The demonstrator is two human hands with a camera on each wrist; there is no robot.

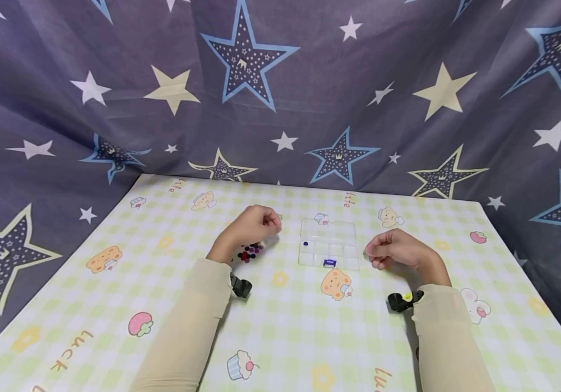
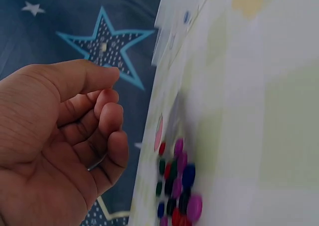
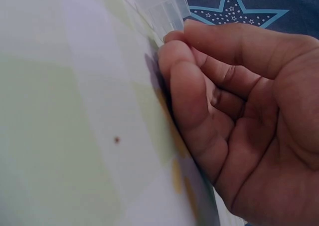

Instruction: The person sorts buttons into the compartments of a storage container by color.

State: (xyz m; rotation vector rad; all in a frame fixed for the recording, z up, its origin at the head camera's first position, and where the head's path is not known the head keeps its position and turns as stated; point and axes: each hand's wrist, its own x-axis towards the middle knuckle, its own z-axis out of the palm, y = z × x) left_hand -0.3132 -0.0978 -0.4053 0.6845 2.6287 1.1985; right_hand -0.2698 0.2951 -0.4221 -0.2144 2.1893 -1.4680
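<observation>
One bare left hand, fingers loosely curled with no grip visible, just beyond a small heap of red, purple, blue and dark round beads on a pale green-and-white checked cloth; opposite, bare right hand, likewise loosely curled, just beside the right edge of a clear plastic compartment box. In a compartment at the box's left side, one small dark-blue round bead; at the near edge, a blue rectangular label.
</observation>
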